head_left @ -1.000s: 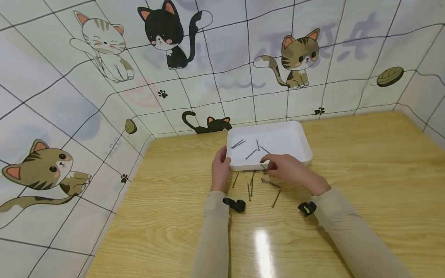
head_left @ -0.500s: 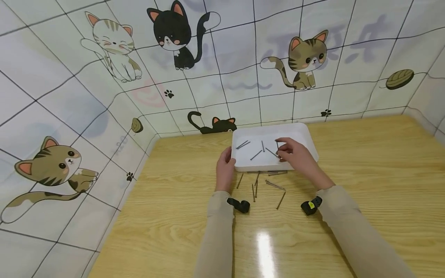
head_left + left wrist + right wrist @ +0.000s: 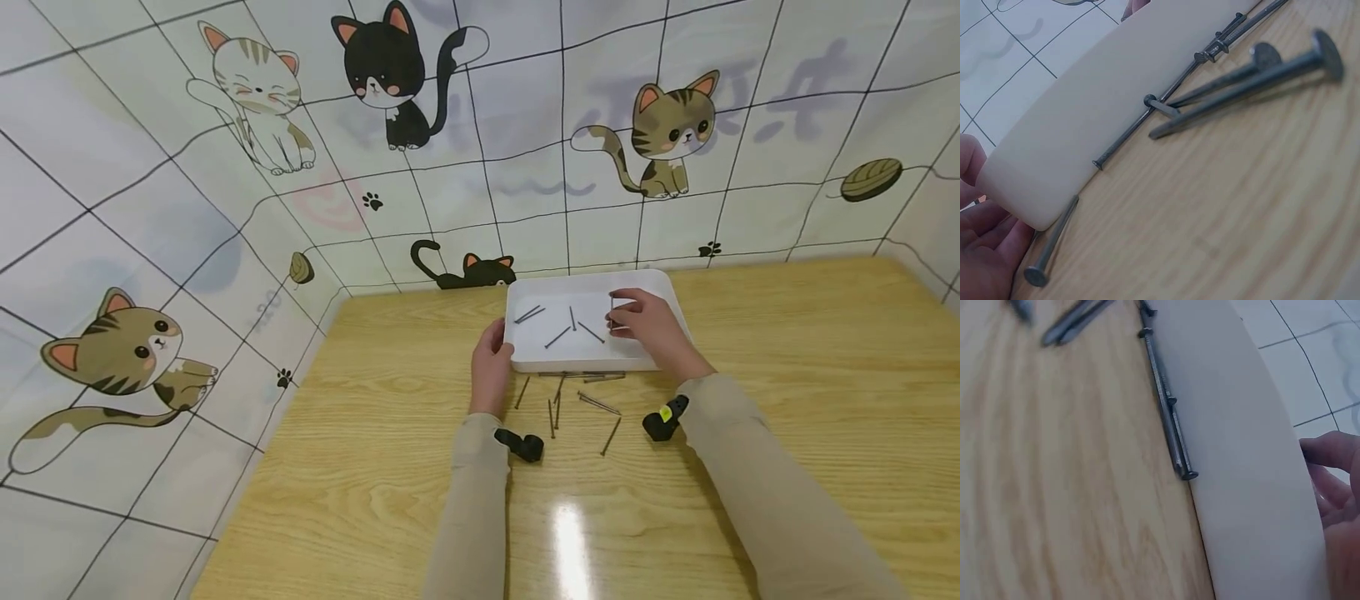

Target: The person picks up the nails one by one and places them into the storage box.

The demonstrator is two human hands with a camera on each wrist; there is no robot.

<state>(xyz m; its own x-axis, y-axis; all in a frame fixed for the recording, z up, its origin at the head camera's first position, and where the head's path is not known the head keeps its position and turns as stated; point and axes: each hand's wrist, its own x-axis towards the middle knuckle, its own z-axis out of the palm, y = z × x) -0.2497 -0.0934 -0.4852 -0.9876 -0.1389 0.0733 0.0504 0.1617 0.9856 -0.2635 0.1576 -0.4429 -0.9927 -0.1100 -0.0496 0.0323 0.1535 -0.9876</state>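
Observation:
A white tray (image 3: 581,366) stands on the table near the back wall, with several nails (image 3: 558,337) lying loose in its left and middle part. My left hand (image 3: 491,371) grips the tray's left end; in the left wrist view its fingers (image 3: 988,256) lie around the corner. Over the tray's right part, my right hand (image 3: 651,329) pinches a nail (image 3: 612,302) held nearly upright. The right wrist view shows this hand's fingers (image 3: 1335,487) beyond the tray wall, the nail hidden there. More nails (image 3: 598,404) lie on the table before the tray.
Some loose nails (image 3: 1169,419) lie right against the tray's front wall (image 3: 1247,456). The wooden table (image 3: 360,467) meets a wall covering (image 3: 517,192) printed with cartoon cats behind and to the left. A light reflection shows on the tabletop.
My right hand has lifted a nail from the tray's front edge and carried it right and back over the tray. The left hand keeps its hold. The view has shifted slightly.

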